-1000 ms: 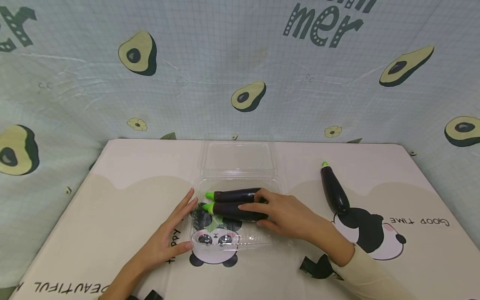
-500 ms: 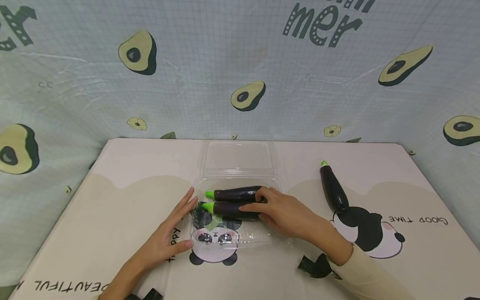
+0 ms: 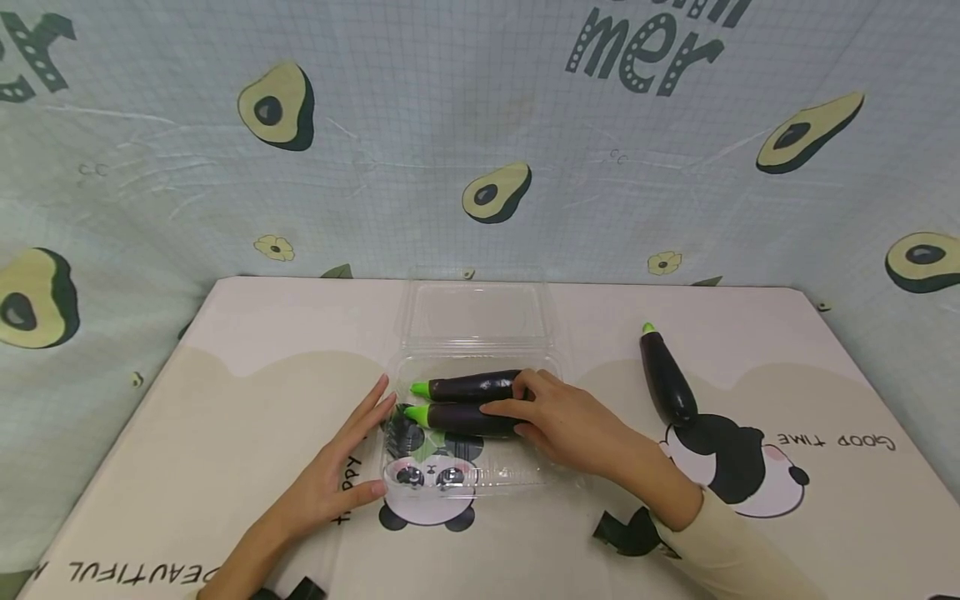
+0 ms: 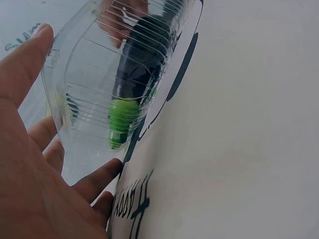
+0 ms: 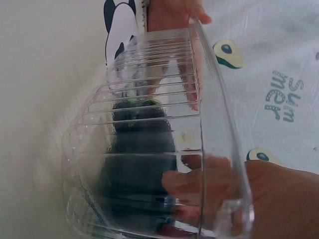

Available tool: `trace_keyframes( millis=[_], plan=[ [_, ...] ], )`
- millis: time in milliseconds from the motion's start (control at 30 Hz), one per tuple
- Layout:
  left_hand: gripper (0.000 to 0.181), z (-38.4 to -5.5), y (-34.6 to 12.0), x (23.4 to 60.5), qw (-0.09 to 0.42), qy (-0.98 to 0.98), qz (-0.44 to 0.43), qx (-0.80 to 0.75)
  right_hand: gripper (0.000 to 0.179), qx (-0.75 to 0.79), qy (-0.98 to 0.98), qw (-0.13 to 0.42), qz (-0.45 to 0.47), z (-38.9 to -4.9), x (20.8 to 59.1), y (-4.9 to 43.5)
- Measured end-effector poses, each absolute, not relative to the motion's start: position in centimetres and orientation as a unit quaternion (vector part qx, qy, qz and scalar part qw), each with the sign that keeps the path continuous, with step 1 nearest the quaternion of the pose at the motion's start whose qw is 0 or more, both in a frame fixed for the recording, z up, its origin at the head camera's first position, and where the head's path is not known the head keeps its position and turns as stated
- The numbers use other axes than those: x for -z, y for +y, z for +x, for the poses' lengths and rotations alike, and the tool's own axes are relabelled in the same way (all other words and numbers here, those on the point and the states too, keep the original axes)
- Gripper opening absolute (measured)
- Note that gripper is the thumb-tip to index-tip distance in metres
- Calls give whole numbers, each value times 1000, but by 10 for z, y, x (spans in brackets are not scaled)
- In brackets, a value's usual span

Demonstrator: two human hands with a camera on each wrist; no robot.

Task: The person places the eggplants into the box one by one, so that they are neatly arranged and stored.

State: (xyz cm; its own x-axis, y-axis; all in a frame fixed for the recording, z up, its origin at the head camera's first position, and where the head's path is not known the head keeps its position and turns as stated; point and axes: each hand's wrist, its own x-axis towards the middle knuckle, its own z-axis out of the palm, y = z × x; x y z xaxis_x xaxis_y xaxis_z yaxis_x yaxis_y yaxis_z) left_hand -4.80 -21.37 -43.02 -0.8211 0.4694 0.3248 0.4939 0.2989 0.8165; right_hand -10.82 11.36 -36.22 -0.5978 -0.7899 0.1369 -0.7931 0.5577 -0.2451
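Two dark eggplants with bright green stem ends lie side by side in an open clear plastic container, the back eggplant point(image 3: 472, 387) behind the front eggplant point(image 3: 457, 419). My right hand point(image 3: 573, 425) reaches in over the container's right side. Its fingers grip the blunt right end of the front eggplant, while one curled finger overlaps the back eggplant's end. Through the ribbed wall of the container point(image 5: 199, 119), those fingers show against the dark skin. Spread along the container's left side, my left hand point(image 3: 337, 475) has straight fingers at the rim point(image 4: 52, 104).
A third eggplant point(image 3: 667, 379) lies on the table to the right, stem end pointing away. The container's lid point(image 3: 477, 315) is folded back flat behind it. A patterned curtain point(image 3: 390, 142) hangs behind the table's far edge. A black strap piece point(image 3: 637, 533) is at my right sleeve.
My right hand has shifted slightly away from me, its lower finger drawing in against the front eggplant's end. The back eggplant has moved back a little. My left hand stays put.
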Motion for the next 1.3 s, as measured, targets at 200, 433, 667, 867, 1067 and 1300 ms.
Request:
trace_keyframes(
  millis=[200,433,667,867,1067,1300],
  plan=[
    [86,-48,-214,430,15,-807,-299,509,43,-140,-882,17,450,-108,360,114],
    [86,-48,-213,430,16,-801,-305,514,43,-144,-879,22,453,-108,361,114],
    [86,-48,-213,429,19,-798,-310,516,48,-153,-879,39,450,-108,359,117],
    [87,-48,-213,430,17,-801,-307,513,49,-157,-877,68,449,-106,353,121],
    [87,-48,-213,429,16,-801,-307,513,48,-175,-891,76,411,-104,347,133],
    [87,-48,-213,429,18,-798,-312,516,46,-195,-895,134,378,-106,343,156]
  ],
)
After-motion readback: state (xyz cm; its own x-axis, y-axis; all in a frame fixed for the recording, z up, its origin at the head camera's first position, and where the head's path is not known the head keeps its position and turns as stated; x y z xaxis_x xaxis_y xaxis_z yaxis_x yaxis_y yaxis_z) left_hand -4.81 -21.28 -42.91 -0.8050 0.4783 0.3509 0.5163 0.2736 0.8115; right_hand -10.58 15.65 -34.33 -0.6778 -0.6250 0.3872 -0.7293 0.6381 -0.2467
